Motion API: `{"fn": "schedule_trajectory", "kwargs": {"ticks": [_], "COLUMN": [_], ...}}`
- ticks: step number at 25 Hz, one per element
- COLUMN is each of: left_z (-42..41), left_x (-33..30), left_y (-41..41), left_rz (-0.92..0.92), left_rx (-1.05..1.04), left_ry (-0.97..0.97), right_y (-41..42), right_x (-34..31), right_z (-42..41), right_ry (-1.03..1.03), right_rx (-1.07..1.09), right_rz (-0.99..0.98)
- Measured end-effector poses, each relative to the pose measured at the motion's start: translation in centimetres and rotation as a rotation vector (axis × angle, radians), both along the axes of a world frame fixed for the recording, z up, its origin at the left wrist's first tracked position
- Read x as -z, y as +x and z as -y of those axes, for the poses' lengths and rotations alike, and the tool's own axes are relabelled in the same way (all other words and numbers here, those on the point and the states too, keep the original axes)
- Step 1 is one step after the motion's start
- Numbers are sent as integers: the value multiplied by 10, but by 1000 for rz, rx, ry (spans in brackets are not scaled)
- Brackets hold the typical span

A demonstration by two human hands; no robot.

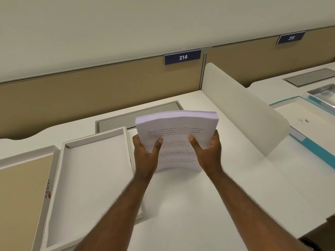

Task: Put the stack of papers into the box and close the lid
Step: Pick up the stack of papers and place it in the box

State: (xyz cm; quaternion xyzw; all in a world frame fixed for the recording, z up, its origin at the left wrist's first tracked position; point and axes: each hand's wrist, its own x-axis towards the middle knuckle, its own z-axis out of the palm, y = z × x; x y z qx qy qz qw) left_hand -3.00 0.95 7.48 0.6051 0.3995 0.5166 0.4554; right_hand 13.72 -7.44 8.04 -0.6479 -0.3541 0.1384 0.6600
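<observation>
A white desk [226,205] runs beneath a tan partition wall [90,91] carrying blue number signs, 214 [182,57] and 215 [291,37]. A grey cable hatch [126,118] is set into the desk just beyond the hands.

Both hands grip the stack of papers [176,134], which stands on its lower edge on the desk, bowed and leaning back toward the person. The left hand [145,156] clasps the left side edge, thumb pressed over the printed top sheet. The right hand [208,153] clasps the right side edge the same way, fingers hidden behind the stack. The stack's upper edge shows many sheets, slightly fanned.

Just left of the left hand lies the open box [87,178], a shallow white tray with raised walls and nothing inside; its right wall passes under the left wrist and forearm. Farther left, touching the box's far wall, lies the lid [23,196], tan inside, with printed lettering on its rim.

Right of the right hand stands a white curved divider [244,109], near the stack's right edge but apart from it. Between the forearms and toward the person the desk is bare. Beyond the divider, another desk holds a teal-edged tray [308,115].
</observation>
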Motion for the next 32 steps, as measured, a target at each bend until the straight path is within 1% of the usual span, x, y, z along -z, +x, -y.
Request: {"fn": "schedule_trajectory", "kwargs": {"ticks": [3,5,11,15,17,20,22,23,27,32], "left_z": [-6,-7,-4,-5,-6,-10,-15,-17,-26,-38], "left_x": [-5,-1,24,34,37,33,23,17,-3,-17], "left_y": [2,3,-1,-4,-7,-13,-17,-21,-50,-118], "left_rz": [15,3,-148,-268,-331,-449,-551,-572,-564,-560], "left_rx": [18,18,55,52,33,44,35,20,-25,-130], "left_ry": [-19,-15,-54,-65,-40,8,4,0,5,-6], "right_y": [-1,0,4,8,10,19,24,25,8,-55], "right_x": [-4,-1,35,55,57,49,36,29,2,-9], "right_z": [-4,-5,0,4,4,1,-4,-8,-32,-63], "right_ry": [37,15,-115,-209,-260,-315,-357,-377,-410,-406], "right_rx": [28,34,-11,-57,-48,-47,-64,-75,-156,-252], "right_rz": [23,26,15,67,109,230,324,347,331,293]}}
